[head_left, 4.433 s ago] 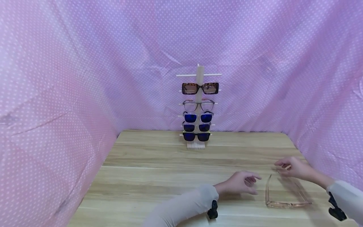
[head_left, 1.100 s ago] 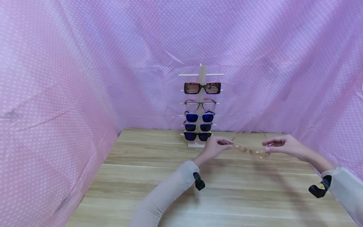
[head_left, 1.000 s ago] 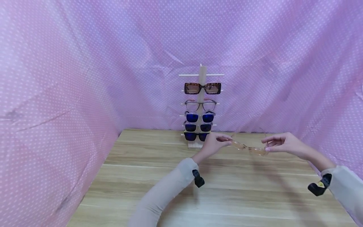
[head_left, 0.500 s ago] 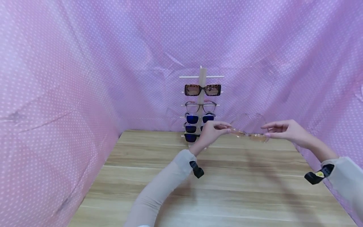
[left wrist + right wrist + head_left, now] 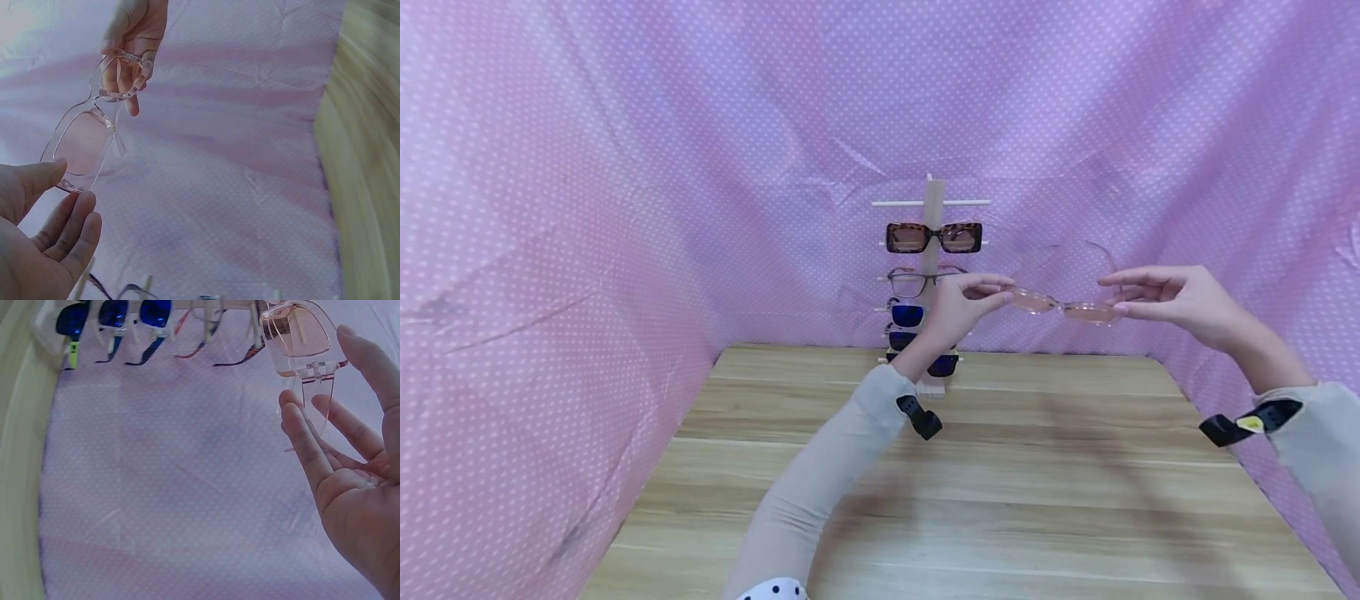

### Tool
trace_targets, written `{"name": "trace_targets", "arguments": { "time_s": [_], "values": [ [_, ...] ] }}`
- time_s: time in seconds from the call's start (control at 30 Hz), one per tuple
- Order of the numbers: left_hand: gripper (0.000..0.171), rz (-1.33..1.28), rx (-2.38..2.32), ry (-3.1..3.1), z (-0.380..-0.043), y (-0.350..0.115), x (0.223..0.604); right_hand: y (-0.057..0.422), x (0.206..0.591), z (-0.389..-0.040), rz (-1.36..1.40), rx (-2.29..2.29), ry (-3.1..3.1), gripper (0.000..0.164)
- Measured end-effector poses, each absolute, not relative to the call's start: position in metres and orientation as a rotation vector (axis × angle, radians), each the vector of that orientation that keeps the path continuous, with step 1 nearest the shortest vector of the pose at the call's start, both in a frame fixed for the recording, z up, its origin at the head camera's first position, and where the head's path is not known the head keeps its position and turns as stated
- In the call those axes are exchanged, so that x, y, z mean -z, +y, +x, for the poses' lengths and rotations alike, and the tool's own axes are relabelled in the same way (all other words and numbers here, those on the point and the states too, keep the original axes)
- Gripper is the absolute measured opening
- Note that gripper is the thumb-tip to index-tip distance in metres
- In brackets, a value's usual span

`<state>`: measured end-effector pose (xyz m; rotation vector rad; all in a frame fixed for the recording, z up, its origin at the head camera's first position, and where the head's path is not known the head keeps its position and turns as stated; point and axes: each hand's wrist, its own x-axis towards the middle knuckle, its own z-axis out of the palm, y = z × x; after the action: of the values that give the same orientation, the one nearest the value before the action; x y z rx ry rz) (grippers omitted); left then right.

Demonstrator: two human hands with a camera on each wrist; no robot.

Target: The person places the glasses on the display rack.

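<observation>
A pair of sunglasses [image 5: 1088, 313] with a clear frame and pale pink lenses is held up above the table, its temples unfolded and pointing away. My left hand [image 5: 958, 310] pinches its left end between thumb and fingers. At the other end my right hand [image 5: 1187, 302] grips the frame near the hinge, thumb at the front and fingers by the temple. In the left wrist view the sunglasses [image 5: 84, 142] span between both hands. To the left stands a wooden display rack [image 5: 934, 215], partly hidden behind my left hand.
On the rack hang tortoiseshell sunglasses [image 5: 907, 238], grey-framed glasses [image 5: 908, 285] and several blue-lensed sunglasses [image 5: 907, 316]. The top rod [image 5: 898, 203] bears no glasses. A wooden table [image 5: 760, 467] lies below, with pink dotted cloth [image 5: 700, 150] around it.
Earlier the clear sunglasses lay on the table at the right. Both hands have since taken hold of them and lifted them; over the last second they rose further, and my left hand covers more of the rack.
</observation>
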<state>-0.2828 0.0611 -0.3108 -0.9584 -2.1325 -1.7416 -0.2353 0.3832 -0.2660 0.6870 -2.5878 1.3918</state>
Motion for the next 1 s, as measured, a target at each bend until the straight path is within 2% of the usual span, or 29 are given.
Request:
{"name": "trace_targets", "arguments": {
  "time_s": [0.43, 0.73, 1.0],
  "values": [
    [0.022, -1.016, 1.719, -2.024, -0.28, 0.036, 0.267, 0.357, 0.238, -0.234, 0.689, -1.562, -2.414, 0.034],
    [0.022, -0.986, 1.657, -1.964, -0.271, 0.013, 0.24, 0.33, 0.215, -0.234, 0.663, -1.525, -2.34, 0.036],
    [0.022, -0.989, 1.674, -1.932, -0.268, -0.009, 0.23, 0.306, 0.202, -0.238, 0.659, -1.552, -2.321, 0.037]
  ]
}}
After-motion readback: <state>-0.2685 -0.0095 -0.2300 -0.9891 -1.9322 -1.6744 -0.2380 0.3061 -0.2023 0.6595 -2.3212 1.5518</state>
